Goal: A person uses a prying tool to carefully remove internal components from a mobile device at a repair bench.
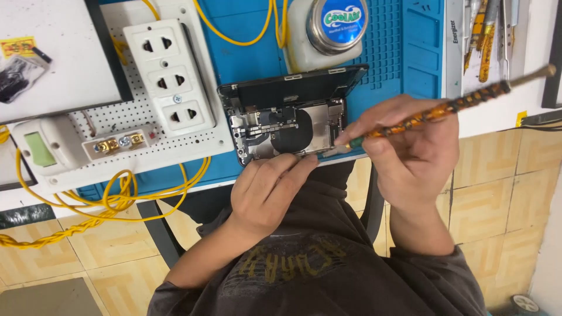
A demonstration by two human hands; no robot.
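Fingers of the right hand [410,146] pinch a screwdriver [451,105], tip pointing lower-left into the opened phone [287,126].

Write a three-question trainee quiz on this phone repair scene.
1. True or false: the right hand holds a screwdriver with its tip at the opened phone.
2. What does the left hand do? A) steadies the phone's near edge B) grips the yellow cable C) presses the socket strip
3. Fill in: the phone lies on a ____ mat.

Key: 1 true; 2 A; 3 blue.
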